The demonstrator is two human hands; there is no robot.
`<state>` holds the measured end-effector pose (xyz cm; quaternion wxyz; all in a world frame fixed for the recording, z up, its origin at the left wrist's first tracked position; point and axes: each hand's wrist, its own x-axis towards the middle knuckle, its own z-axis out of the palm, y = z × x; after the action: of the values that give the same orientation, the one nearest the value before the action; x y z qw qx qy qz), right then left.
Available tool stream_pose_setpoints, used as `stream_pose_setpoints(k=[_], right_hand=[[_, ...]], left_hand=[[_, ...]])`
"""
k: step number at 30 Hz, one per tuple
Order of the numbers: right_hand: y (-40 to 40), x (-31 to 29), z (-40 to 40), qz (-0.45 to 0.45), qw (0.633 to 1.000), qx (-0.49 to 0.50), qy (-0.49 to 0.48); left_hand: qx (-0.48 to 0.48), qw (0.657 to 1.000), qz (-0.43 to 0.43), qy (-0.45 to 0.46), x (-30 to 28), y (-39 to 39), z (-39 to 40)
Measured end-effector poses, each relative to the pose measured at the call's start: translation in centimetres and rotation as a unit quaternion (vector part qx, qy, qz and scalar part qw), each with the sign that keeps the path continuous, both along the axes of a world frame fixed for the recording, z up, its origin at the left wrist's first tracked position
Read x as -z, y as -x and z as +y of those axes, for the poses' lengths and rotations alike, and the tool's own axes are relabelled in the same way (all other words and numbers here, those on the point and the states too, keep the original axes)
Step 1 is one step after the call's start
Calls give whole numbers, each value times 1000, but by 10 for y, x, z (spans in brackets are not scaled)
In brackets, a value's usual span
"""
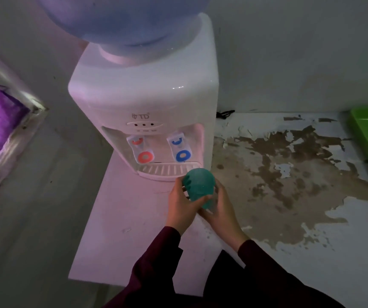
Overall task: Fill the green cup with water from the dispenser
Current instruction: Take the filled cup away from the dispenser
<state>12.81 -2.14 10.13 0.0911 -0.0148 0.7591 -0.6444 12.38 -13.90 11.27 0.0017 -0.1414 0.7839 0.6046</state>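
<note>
Green cup point(198, 185) is gripped by both left hand point(184, 204) and right hand point(220, 210), kept just before the drip tray point(167, 168), seemingly for placement under the blue tap point(179, 148).

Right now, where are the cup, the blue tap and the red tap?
cup point(197, 185), head view, its side wall
blue tap point(182, 155), head view, its round paddle
red tap point(145, 156), head view, its round paddle

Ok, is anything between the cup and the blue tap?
Nothing visible. The green cup, held in the left hand and right hand, sits just in front of the drip tray, with open space up to the blue tap.
</note>
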Motion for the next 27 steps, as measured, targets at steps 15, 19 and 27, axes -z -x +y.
stream_pose_setpoints(k=[15, 19, 27], right_hand=[[38, -21, 214, 60, 968, 242, -28], [59, -26, 299, 72, 960, 266, -49], [108, -9, 462, 75, 947, 295, -104]], left_hand=[[256, 962, 86, 24, -34, 72, 214], [309, 944, 115, 26, -39, 104, 300], [366, 924, 105, 45, -21, 162, 458]])
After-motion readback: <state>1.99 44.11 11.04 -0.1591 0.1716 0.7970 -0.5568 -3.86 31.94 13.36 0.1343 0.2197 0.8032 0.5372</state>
